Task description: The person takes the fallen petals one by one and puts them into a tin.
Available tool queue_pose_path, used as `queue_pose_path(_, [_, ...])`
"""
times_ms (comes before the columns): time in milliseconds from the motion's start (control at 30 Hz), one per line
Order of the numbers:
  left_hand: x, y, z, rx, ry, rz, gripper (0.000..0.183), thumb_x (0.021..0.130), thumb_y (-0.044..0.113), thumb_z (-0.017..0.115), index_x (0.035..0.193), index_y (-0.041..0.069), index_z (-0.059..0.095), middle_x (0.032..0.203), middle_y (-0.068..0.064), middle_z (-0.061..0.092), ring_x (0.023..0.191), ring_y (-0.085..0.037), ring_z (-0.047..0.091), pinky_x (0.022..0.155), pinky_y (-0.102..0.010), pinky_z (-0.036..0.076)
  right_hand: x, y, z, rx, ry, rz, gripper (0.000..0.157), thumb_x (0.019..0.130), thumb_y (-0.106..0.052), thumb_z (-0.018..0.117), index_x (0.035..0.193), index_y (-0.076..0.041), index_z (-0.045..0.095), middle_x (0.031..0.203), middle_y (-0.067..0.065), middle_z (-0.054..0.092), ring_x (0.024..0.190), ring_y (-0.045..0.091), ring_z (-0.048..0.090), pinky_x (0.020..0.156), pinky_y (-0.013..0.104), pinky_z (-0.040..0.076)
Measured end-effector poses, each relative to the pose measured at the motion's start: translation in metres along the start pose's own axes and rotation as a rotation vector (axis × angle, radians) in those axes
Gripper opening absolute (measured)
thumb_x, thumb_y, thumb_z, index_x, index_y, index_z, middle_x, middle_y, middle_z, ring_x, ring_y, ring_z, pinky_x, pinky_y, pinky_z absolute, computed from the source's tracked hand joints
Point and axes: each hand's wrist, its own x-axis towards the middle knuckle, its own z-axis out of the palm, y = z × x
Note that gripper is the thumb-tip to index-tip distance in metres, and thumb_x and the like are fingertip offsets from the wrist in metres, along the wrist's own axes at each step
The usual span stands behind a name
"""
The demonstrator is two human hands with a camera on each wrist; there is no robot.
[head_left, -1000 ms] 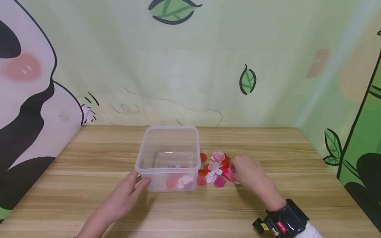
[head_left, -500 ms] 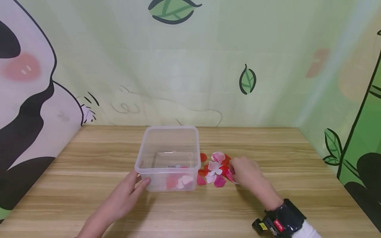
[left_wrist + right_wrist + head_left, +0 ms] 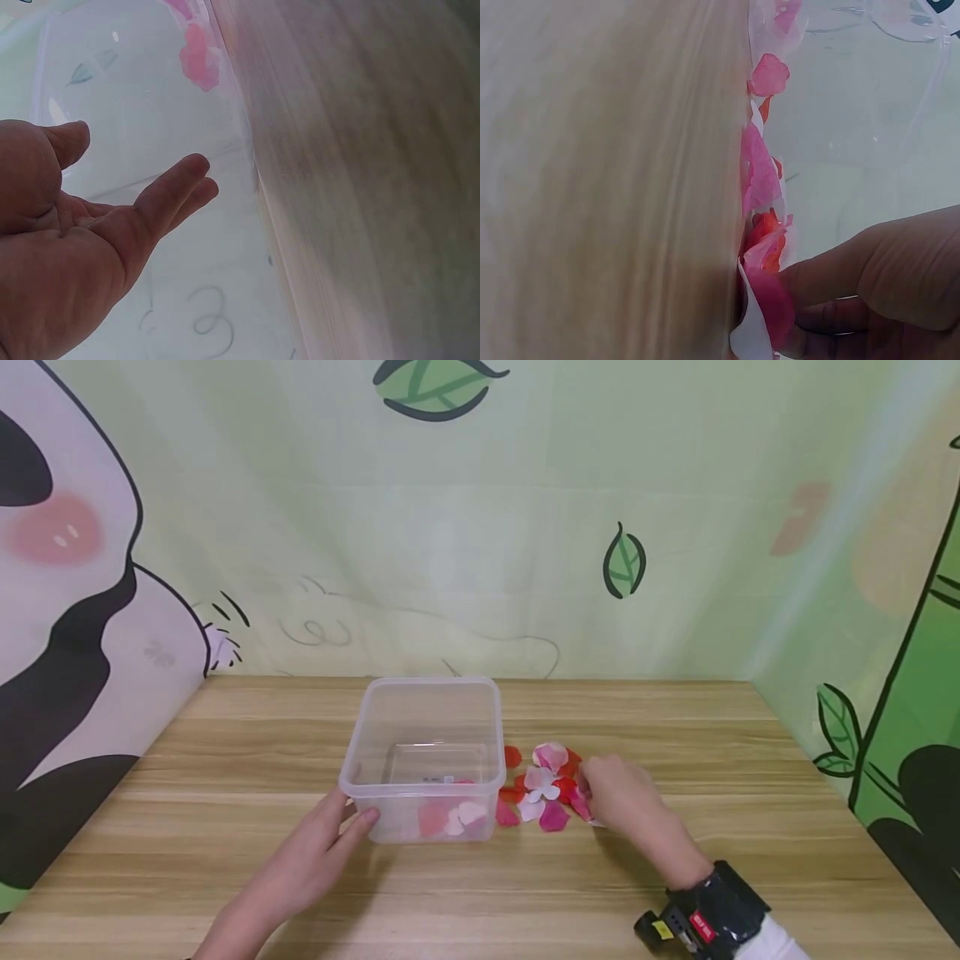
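Note:
A clear plastic box (image 3: 423, 790), without a lid, stands on the wooden table with several pink and white petals (image 3: 471, 812) inside. My left hand (image 3: 311, 852) rests at its near left corner, thumb against the front wall; in the left wrist view the fingers (image 3: 165, 199) lie fairly straight beside the wall. Right of the box lies a loose pile of red, pink and white petals (image 3: 553, 816). At the pile's right edge, my right hand (image 3: 626, 797) pinches a deep pink petal (image 3: 771, 304) between thumb and fingers. A white petal (image 3: 751, 330) lies right beside it.
The wooden table (image 3: 480, 902) reaches back to a printed cloth backdrop (image 3: 525, 527) with leaves and a panda. On the right wrist sits a black strapped camera (image 3: 705, 914). The pile lies close against the box's right wall.
My right hand has shifted very slightly at the pile's right edge, its wrist a little to the left. The left hand and the box have stayed in place.

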Motion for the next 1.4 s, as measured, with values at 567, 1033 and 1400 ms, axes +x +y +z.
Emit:
queue_pose_path(567, [0.001,-0.002,0.0,-0.024,-0.01,0.007,0.056,0.104,0.014,0.052,0.153,0.018,0.025,0.145,-0.007,0.041,0.131,-0.03,0.046,0.101,-0.035,0.043,0.0,0.001,0.0,-0.011,0.003,-0.008,0.025,0.081,0.002,0.067,0.065,-0.014,0.058,0.061,-0.004,0.047,0.058,0.016,0.047,0.046,0.023,0.033])
queue_pose_path(1033, [0.001,-0.002,0.001,-0.02,-0.007,0.003,0.056,0.104,0.015,0.052,0.153,0.017,0.026,0.145,-0.008,0.04,0.13,-0.031,0.046,0.1,-0.035,0.043,-0.001,0.001,-0.011,0.111,-0.026,0.069,0.011,0.086,-0.008,0.073,0.077,-0.013,0.069,0.07,-0.003,0.053,0.063,0.016,0.05,0.05,0.022,0.039])
queue_pose_path(1400, [0.001,-0.002,0.002,-0.034,-0.008,-0.007,0.055,0.105,0.016,0.051,0.153,0.017,0.025,0.146,-0.009,0.039,0.131,-0.033,0.045,0.099,-0.038,0.044,-0.004,-0.009,-0.025,0.195,0.142,0.018,0.01,0.087,-0.014,0.077,0.096,-0.01,0.076,0.079,-0.004,0.064,0.064,0.012,0.054,0.051,0.019,0.043])
